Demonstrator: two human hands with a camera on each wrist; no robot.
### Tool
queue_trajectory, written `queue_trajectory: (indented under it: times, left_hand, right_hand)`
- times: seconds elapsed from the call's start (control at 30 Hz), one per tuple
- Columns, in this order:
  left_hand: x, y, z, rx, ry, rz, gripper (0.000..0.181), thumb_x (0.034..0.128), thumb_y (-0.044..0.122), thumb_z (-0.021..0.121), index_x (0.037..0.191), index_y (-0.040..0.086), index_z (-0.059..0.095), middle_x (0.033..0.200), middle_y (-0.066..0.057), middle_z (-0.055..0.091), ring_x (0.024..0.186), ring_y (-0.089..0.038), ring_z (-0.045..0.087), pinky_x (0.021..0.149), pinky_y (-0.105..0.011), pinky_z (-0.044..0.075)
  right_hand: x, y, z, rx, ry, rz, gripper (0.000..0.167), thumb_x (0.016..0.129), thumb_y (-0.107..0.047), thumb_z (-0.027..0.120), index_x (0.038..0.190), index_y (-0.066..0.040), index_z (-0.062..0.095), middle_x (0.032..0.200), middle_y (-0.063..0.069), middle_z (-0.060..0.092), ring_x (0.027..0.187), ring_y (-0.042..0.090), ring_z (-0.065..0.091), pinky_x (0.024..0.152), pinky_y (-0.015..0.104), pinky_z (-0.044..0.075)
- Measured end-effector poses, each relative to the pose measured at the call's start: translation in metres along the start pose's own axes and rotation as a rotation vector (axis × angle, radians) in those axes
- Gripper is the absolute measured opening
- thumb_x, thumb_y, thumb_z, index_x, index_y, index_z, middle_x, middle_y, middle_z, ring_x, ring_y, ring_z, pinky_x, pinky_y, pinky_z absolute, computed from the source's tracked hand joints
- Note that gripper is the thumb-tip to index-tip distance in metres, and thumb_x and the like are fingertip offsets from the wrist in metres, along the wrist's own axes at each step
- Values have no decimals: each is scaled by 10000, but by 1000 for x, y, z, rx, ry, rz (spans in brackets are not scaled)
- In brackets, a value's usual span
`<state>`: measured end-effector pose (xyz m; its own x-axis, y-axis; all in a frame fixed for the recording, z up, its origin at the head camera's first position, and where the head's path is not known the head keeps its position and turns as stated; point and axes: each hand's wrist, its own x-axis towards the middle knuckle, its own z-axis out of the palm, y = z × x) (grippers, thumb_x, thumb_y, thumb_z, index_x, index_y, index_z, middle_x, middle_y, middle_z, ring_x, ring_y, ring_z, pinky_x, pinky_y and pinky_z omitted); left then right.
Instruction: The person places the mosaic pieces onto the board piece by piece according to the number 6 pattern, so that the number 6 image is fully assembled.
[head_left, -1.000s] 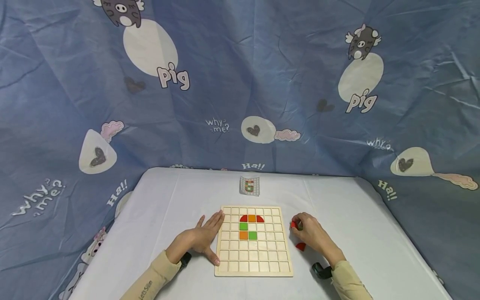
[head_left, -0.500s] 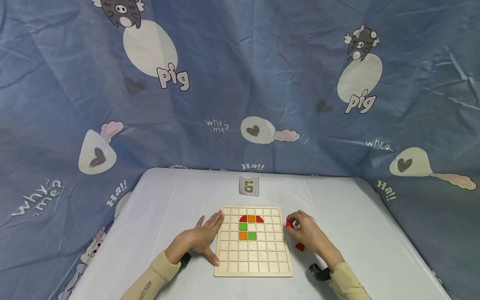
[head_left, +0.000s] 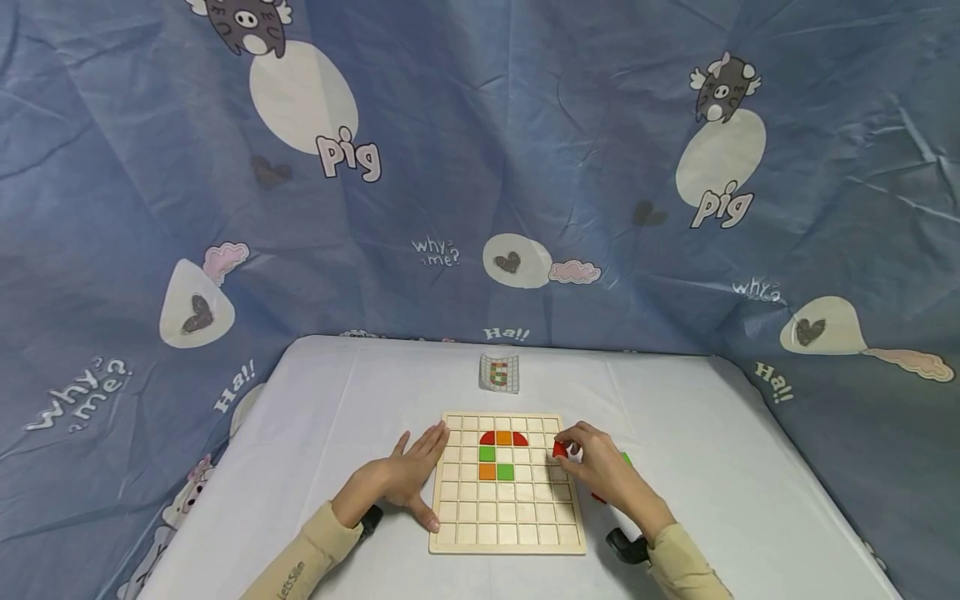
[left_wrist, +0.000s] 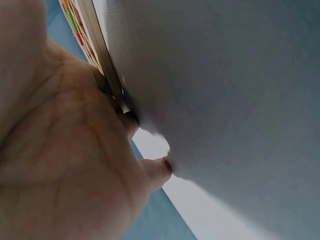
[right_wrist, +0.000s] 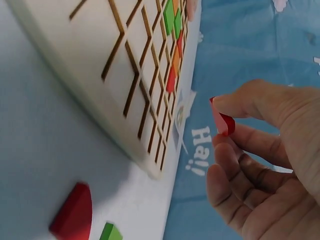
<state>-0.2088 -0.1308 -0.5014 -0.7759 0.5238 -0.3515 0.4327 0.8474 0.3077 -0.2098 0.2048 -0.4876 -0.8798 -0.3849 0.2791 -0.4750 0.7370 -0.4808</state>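
A wooden grid board (head_left: 457, 533) lies on the white table, with red quarter-round, orange square and green square tiles set in some cells. My left hand (head_left: 405, 475) rests spread along the board's left edge, fingers and thumb touching it. My right hand (head_left: 603, 467) pinches a red quarter-round tile (right_wrist: 223, 120) between thumb and index finger, over the board's right edge. On the table beside the board's right side lie another red quarter-round tile (right_wrist: 75, 215) and a green tile (right_wrist: 111, 233); in the head view my right hand partly hides both.
A small pattern card (head_left: 499, 372) with a coloured grid figure lies behind the board. A blue printed cloth (head_left: 420, 167) hangs behind the table. Dark straps with cameras sit on both wrists.
My right hand has moved left with the red quarter-round tile, from beside the board to over its right edge. A green tile now shows behind that hand. My left hand has stayed still.
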Motion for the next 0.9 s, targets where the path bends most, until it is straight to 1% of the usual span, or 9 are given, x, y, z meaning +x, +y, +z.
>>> queue_trajectory:
  times: [0.2, 0.3, 0.47, 0.57, 0.73, 0.9]
  left_hand:
    - [1, -1, 0, 7, -2, -1, 1460, 537, 663, 807, 1542, 12, -29, 1626, -154, -78, 1510, -296, -36, 1180, -589, 25]
    - [2, -1, 1, 8, -1, -1, 1461, 535, 666, 807, 1542, 13, -26, 1627, -153, -76, 1510, -295, -35, 1180, -588, 25]
    - [2, -2, 0, 9, 1, 2, 1459, 536, 669, 807, 1542, 10, -20, 1627, -154, -73, 1510, -296, -31, 1180, -588, 27]
    - [1, -2, 0, 5, 1, 2, 1459, 536, 664, 811, 1542, 8, -18, 1627, -156, -71, 1510, -296, -29, 1181, -587, 26]
    - [1, -1, 0, 5, 3, 0, 1464, 531, 663, 813, 1541, 6, -19, 1627, -158, -69, 1510, -299, -26, 1180, -589, 32]
    - [2, -2, 1, 11, 2, 2, 1466, 533, 672, 807, 1542, 9, -25, 1626, -157, -74, 1510, -296, -31, 1179, -591, 31]
  right_hand:
    - [2, -8, 8, 19, -31, -58, 203, 795, -52, 764, 988, -56, 700, 895, -14, 626, 756, 116, 579, 610, 181, 482]
    - [2, -12, 14, 8, -48, -81, 192, 796, -61, 770, 975, -64, 700, 883, -15, 623, 746, 109, 578, 615, 180, 487]
    - [4, -18, 24, 17, -100, -118, 179, 802, -59, 764, 968, -41, 701, 862, 5, 618, 722, 85, 571, 605, 171, 491]
    - [4, -21, 29, 27, -128, -115, 170, 808, -61, 759, 966, -35, 703, 850, 16, 610, 708, 87, 564, 598, 168, 483]
    - [5, -23, 33, 9, -165, -82, 151, 823, -100, 758, 960, -56, 711, 857, -3, 611, 714, 83, 555, 601, 167, 475]
    - [5, -23, 36, 18, -188, -82, 155, 823, -81, 753, 966, -52, 699, 882, 2, 632, 739, 67, 572, 626, 177, 496]
